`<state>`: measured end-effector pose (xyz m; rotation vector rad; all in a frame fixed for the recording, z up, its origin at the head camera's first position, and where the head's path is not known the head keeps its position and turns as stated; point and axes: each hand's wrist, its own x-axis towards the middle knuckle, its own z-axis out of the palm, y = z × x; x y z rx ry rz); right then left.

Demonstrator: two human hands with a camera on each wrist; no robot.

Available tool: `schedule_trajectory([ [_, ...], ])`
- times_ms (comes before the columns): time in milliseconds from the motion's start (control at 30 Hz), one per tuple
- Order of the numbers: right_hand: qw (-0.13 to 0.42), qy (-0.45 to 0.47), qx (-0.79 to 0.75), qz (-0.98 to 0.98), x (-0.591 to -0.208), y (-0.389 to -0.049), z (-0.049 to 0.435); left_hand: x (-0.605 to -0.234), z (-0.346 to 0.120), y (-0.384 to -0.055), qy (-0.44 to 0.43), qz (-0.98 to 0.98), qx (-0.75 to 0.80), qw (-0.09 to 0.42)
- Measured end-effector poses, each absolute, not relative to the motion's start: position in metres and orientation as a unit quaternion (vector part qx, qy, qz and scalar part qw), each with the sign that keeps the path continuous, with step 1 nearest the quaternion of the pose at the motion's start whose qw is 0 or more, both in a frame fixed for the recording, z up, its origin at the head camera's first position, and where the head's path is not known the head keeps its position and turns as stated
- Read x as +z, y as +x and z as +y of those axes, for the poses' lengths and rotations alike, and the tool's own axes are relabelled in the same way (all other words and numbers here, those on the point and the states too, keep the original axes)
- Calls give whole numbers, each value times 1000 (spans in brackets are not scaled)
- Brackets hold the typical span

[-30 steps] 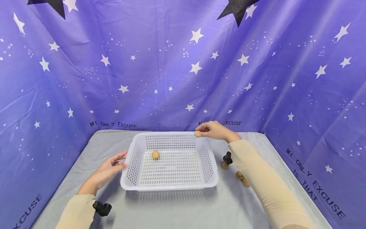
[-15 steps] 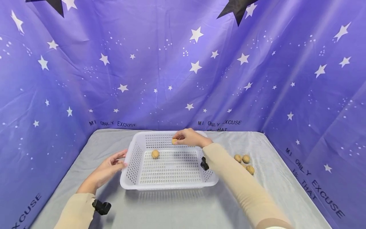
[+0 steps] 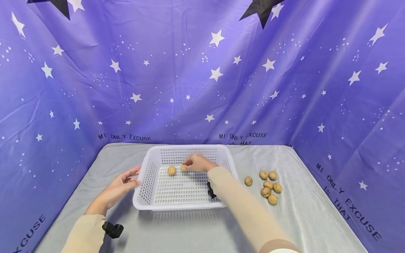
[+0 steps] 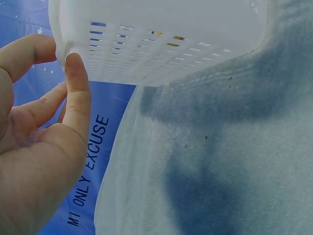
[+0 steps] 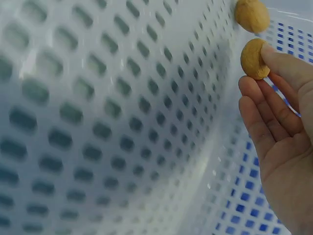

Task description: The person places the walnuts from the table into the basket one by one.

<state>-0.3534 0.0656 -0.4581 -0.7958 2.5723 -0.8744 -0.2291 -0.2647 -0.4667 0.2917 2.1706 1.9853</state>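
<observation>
A white plastic basket (image 3: 190,207) with slotted walls stands on the cloth-covered table. My left hand (image 3: 115,191) holds its left rim; the left wrist view shows the thumb (image 4: 77,83) on the near side of the rim and the index finger (image 4: 36,51) across from it. Inside the basket, my right hand (image 3: 200,163) pinches a walnut (image 5: 254,59) between thumb and fingertips, low over the slotted floor. Just left of it lies another walnut (image 3: 172,171), which the right wrist view shows close beside the held one.
To the right of the basket, several walnuts (image 3: 265,192) lie in a loose group, and a single walnut (image 3: 248,181) sits nearer the basket wall. A purple star-printed curtain (image 3: 190,88) closes off the back and sides of the grey table (image 3: 177,235).
My right hand has carried the walnut from above the back right rim, leftward and down into the basket. The left hand has kept its place at the rim.
</observation>
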Motion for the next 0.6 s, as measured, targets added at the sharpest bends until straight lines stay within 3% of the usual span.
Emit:
schedule_trajectory([
  [300,148,-268,-286,908,-468,-354,56,-467,-265,-229,97,733,668,89],
  [600,161,-283,-268,906,-438,-353,72,-467,-264,-230,95,735,666,88],
])
